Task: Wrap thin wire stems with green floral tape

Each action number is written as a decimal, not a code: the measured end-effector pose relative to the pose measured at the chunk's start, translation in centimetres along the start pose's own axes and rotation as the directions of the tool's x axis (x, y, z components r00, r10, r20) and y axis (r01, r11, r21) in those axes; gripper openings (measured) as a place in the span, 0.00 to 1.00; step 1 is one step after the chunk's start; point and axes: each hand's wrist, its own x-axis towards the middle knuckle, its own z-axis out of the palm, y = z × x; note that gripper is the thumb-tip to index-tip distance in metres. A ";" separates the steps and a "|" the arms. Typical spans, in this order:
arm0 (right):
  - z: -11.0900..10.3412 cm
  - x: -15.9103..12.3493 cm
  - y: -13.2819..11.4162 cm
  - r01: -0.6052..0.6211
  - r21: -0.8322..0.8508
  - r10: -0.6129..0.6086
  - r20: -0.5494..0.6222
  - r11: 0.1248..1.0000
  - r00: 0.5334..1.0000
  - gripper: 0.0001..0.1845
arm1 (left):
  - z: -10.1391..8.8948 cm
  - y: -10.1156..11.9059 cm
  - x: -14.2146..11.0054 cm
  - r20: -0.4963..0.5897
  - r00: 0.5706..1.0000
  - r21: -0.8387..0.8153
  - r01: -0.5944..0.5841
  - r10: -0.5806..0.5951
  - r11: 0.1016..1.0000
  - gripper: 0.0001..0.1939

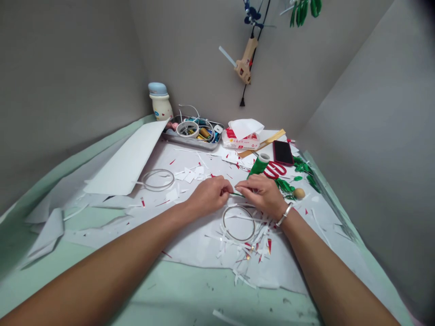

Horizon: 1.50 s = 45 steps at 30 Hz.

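Head view

Left hand [210, 195]: closed, fingertips pinching a thin green-wrapped wire [238, 194].

Right hand [260, 195]: closed on the same wire, and nearer to the rest of the green work; how firmly, I cannot tell.

Wire: between my hands at frame centre, long axis almost level, running left to right, ends hidden by my fingers.

Below my hands: a thin metal ring [239, 223] on white paper scraps [244, 246].

Upper middle: a steel tray [193, 142] holds a tape roll [187, 129], a spool [205, 132] and coiled cords [193, 115].
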 end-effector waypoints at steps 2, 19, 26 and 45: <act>-0.1 0.0 0.5 -0.074 0.099 0.078 -0.034 0.992 0.996 0.09 | 0.1 0.3 -0.2 0.067 0.997 -0.097 -0.037 0.044 0.995 0.10; 1.0 -0.1 -0.7 0.107 -0.065 -0.094 0.183 0.992 0.979 0.08 | -0.2 -0.6 0.7 -0.207 0.942 -0.174 0.232 -0.266 0.957 0.07; 0.1 -0.1 -0.1 -0.008 0.024 0.008 -0.003 1.000 1.000 0.08 | 0.0 -0.1 0.1 -0.022 0.999 0.011 0.023 -0.023 1.000 0.10; 1.1 -0.2 -0.5 0.064 -0.046 -0.055 0.189 0.997 0.980 0.07 | -0.2 -0.7 0.8 -0.190 0.939 -0.251 0.236 -0.287 0.939 0.07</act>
